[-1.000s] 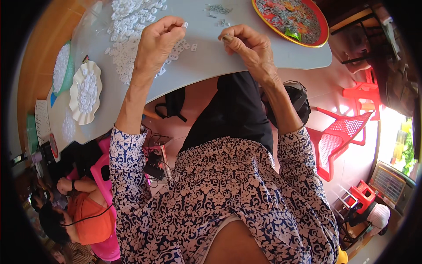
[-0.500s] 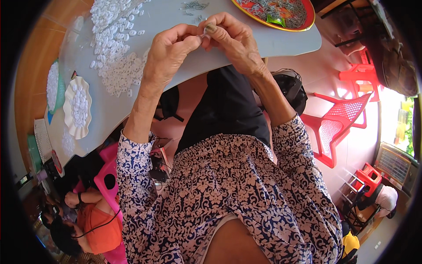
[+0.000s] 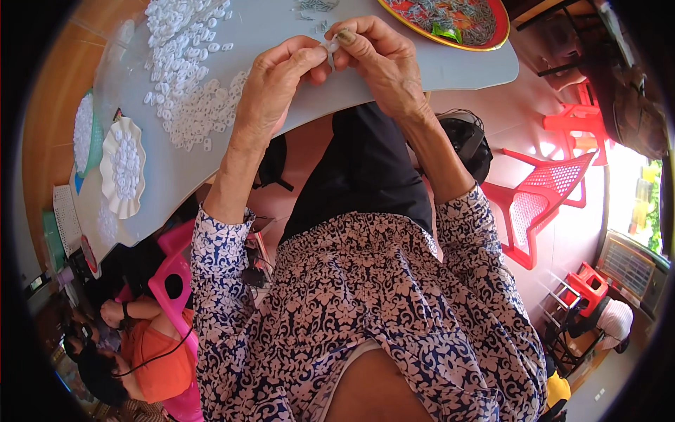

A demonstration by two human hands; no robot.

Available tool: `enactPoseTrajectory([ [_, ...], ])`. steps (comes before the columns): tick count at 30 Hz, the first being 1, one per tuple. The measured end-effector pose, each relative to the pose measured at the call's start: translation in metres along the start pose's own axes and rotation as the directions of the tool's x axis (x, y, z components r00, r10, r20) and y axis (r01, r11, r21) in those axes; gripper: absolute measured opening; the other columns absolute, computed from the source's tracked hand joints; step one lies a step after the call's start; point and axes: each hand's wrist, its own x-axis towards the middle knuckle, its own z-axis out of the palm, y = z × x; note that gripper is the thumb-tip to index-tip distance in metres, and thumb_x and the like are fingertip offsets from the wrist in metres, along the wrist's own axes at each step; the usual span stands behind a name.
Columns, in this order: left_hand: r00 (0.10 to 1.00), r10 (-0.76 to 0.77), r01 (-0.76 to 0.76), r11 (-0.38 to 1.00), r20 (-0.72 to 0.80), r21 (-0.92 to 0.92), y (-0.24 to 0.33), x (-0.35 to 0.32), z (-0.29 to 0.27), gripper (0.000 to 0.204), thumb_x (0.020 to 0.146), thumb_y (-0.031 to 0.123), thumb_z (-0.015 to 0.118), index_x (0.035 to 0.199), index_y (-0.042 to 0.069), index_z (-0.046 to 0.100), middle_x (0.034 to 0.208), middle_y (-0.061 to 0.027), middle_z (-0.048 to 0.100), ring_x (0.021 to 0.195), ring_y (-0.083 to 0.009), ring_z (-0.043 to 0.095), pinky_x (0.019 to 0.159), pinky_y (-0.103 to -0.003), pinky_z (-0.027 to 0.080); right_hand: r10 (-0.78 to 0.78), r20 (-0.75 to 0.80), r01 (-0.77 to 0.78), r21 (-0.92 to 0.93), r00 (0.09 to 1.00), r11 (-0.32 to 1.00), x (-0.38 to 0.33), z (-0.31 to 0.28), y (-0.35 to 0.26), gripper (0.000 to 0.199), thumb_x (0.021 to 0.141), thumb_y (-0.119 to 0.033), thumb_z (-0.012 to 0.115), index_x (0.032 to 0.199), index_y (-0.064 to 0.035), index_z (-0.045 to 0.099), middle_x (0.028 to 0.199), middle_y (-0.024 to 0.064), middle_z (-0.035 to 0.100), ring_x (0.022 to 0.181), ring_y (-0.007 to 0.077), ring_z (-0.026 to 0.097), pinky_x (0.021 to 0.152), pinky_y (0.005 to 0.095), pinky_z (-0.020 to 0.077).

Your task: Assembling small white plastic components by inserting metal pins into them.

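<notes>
Matt grey table (image 3: 281, 42), small white plastic pieces (image 3: 186, 91), glossy red plastic chair (image 3: 541, 197)

I wear a loose top printed all over with a dense leafy scroll pattern, dark navy on white, the sleeves ending partway up my forearms with a slightly gathered edge. The same print runs across my chest and down both sides. Below it I have plain black trousers. My left hand (image 3: 278, 84) and right hand (image 3: 376, 60) are bare, with no rings, watch or bracelet that I can make out. My nails are short and unpainted. My forearms are uncovered below the sleeves.
</notes>
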Motion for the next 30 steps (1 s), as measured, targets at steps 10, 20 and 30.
enactPoseTrajectory([
  [10,1.0,-0.027,0.027,1.0,-0.007,0.002,0.011,0.002,-0.001,0.025,0.089,0.021,0.052,0.076,0.001,0.059,0.067,-0.0035,0.054,0.072,-0.0121,0.052,0.07,-0.025,0.04,0.002,-0.077,-0.007,-0.077,0.997,0.997,-0.002,0.001,-0.001,0.016,0.09,-0.013,0.061,0.096,0.0008,0.063,0.073,0.0009,0.061,0.068,0.0061,0.054,0.063,0.0205,0.0466],
  [20,0.998,-0.017,0.022,0.996,-0.054,0.089,0.013,0.006,-0.007,0.024,0.088,0.019,0.05,0.073,0.001,0.059,0.066,-0.0038,0.054,0.069,-0.0106,0.051,0.068,-0.024,0.04,-0.031,0.014,0.033,-0.251,0.999,0.967,-0.004,0.004,-0.002,0.017,0.089,-0.008,0.061,0.102,0.002,0.061,0.082,0.0037,0.064,0.071,0.0071,0.057,0.065,0.0211,0.0487],
  [30,0.996,0.082,-0.056,0.915,-0.048,0.399,0.017,0.008,-0.01,0.026,0.087,0.022,0.051,0.074,0.001,0.059,0.066,-0.0004,0.058,0.062,-0.0081,0.049,0.06,-0.025,0.04,-0.042,0.015,0.044,-0.248,0.999,0.968,-0.004,0.006,-0.003,0.018,0.089,-0.006,0.06,0.105,0.0018,0.058,0.085,0.0038,0.063,0.072,0.007,0.057,0.065,0.0205,0.0491],
])
